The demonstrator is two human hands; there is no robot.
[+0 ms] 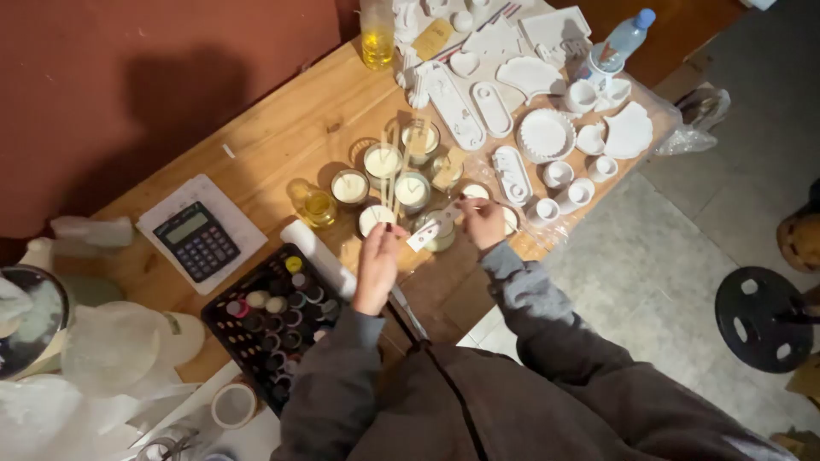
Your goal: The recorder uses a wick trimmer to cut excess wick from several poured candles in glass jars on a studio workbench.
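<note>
Our left hand (376, 265) and right hand (483, 220) pinch opposite ends of a small white paper strip (431, 229) above the wooden tabletop's (282, 137) near edge. Beyond it, several wax-filled glass jars (383, 160) already hold wooden stick wicks; we cannot tell what remains unfinished.

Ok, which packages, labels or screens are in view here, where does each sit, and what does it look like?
Calculator: left on the wooden table, on a white sheet; dark body, pale greenish screen.
Label strip: held between the left hand and right hand; small, white with a reddish mark.
Water bottle: far right end; clear, blue cap, pale label.
Tag: far end among white moulds; tan, rectangular.
</note>
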